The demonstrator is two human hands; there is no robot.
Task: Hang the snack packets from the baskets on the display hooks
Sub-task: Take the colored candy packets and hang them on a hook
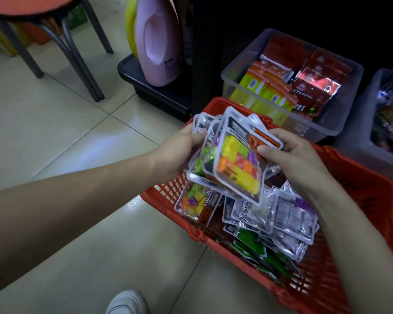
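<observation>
While stack of clear plastic coloured-cube snack packets (202, 159) sits above the red plastic mesh basket (349, 177) | left grip (179, 152) clasps it, right grip (290, 155) pinches front packet (238, 164) | best: square tops before hooking.

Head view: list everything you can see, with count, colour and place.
held packets: several, clear with multicoloured cubes, fanned above the basket
red basket: one, red, on the floor at right
loose packets: many, silver, green, one multicoloured, inside the red basket
clear bin: one, transparent, behind the basket
bin packets: several, red and orange-yellow, in the clear bin
second bin: one, greyish, right edge, contents unclear
pink bottle: one, pink, on the black tray
black tray: one, black, left of the clear bin
stool: one, red seat, grey legs, top left
shoe: one, white, bottom edge
left hand: one, grips the held packets' left side
right hand: one, pinches their right side
</observation>
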